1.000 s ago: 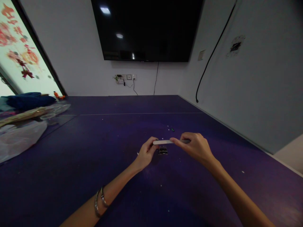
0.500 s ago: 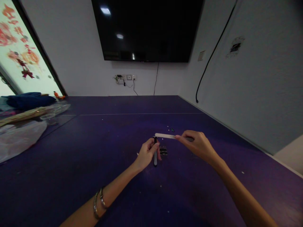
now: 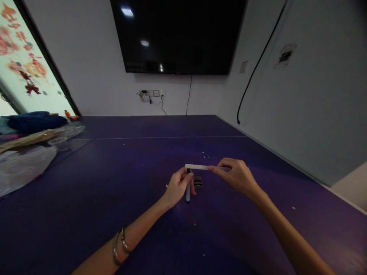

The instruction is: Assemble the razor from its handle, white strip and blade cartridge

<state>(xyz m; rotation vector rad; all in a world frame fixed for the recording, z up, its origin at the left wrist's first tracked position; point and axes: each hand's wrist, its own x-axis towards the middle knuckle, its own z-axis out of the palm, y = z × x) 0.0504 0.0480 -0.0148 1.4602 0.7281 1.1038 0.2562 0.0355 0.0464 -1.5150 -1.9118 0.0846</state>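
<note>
My left hand (image 3: 179, 185) is closed around a slim black-and-grey handle (image 3: 188, 194), held upright. My right hand (image 3: 236, 172) pinches a flat white stick (image 3: 196, 167) with a rounded tip and a dark grey rear part. The stick lies level across the top of the handle; whether they touch is hard to tell. It covers the handle's upper end. Just right of my left fingers, a small black object (image 3: 198, 181) sits on the purple surface (image 3: 137, 214). Its kind is not clear.
A small dark green piece (image 3: 208, 156) and several white specks lie beyond my hands. Plastic bags (image 3: 25, 168) and dark blue cloth (image 3: 37, 122) are piled at the left. A black cable (image 3: 255, 68) hangs along the right wall, and a television (image 3: 180, 34) is ahead.
My right hand has moved slightly left with the white stick, whose tip now extends past the top of the handle. My left hand stays nearly in place.
</note>
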